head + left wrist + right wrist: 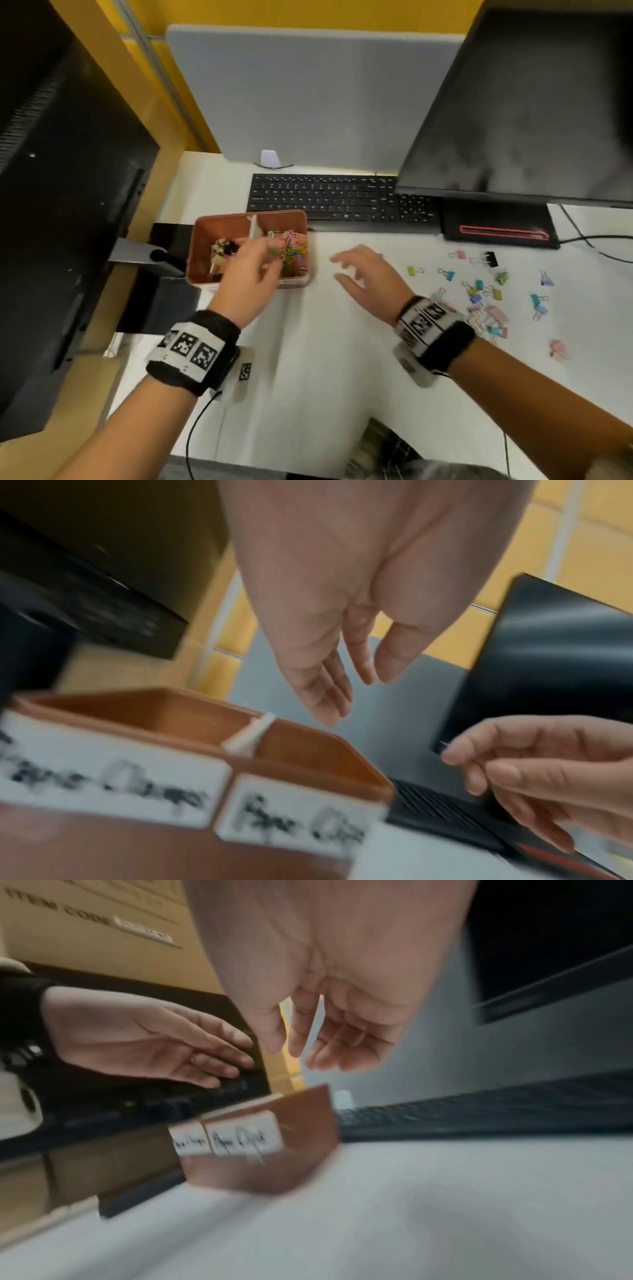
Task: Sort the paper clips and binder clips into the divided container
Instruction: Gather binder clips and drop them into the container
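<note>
The brown divided container [222,217] stands on the white desk, left of centre. Its left compartment holds a few dark binder clips [222,253]; its right compartment holds coloured paper clips [294,255]. A white divider [252,228] splits the two. My left hand [270,255] hovers over the container's front, fingers straight and empty, as the left wrist view shows [329,696]. My right hand [342,270] floats above the desk just right of the container, fingers loosely spread, holding nothing [308,1053]. Several coloured binder clips [486,294] lie scattered at the right.
A black keyboard [342,197] lies behind the container. A monitor [531,102] on a black base [496,229] stands at the back right, another dark monitor [68,205] at the left. A grey partition [308,92] closes the back. Handwritten labels [298,823] front the container.
</note>
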Tool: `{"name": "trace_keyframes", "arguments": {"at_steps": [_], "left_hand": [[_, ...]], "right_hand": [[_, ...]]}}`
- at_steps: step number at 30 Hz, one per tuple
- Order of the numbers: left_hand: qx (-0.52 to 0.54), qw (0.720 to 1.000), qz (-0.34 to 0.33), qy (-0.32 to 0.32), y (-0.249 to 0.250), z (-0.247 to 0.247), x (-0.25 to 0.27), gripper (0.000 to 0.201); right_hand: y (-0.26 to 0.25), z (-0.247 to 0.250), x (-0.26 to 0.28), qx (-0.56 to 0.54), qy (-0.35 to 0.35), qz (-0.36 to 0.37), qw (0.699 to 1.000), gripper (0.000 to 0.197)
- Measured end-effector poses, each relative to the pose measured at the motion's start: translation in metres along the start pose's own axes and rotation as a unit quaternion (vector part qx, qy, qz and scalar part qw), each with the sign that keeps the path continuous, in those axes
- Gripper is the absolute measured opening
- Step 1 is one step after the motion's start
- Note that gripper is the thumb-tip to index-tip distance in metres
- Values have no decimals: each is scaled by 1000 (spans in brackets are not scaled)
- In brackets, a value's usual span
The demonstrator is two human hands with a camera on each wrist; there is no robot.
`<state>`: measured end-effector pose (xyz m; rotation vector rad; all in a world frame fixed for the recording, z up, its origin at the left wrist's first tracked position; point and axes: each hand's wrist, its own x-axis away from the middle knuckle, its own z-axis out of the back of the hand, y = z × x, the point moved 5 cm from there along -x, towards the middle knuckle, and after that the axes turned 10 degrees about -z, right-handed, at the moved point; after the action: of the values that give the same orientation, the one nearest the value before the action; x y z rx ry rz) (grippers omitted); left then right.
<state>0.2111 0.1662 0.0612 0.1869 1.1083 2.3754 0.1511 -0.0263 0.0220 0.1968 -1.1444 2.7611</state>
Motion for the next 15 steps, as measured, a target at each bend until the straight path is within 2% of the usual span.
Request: {"name": "trace_keyframes", "arguments": {"at_steps": [4, 7, 10, 13, 15], "left_hand": [[39, 985, -69, -151, 35, -91, 9, 35], [27, 966, -87, -242, 55, -159, 20, 52], [-5, 951, -86, -299, 70, -214, 36, 63], [-53, 947, -88, -305, 72, -248, 42, 72], [-82, 947, -84, -301, 66, -260, 40, 70]], "right_hand": [[114, 39, 71, 96, -9, -169, 981, 48], [164, 57, 107, 128, -33, -247, 960, 70], [185, 58, 117, 142, -60, -260, 953, 88], [188, 51, 108, 166, -59, -244, 954, 94], [187, 46, 98, 174, -66, -246, 951, 92]]}}
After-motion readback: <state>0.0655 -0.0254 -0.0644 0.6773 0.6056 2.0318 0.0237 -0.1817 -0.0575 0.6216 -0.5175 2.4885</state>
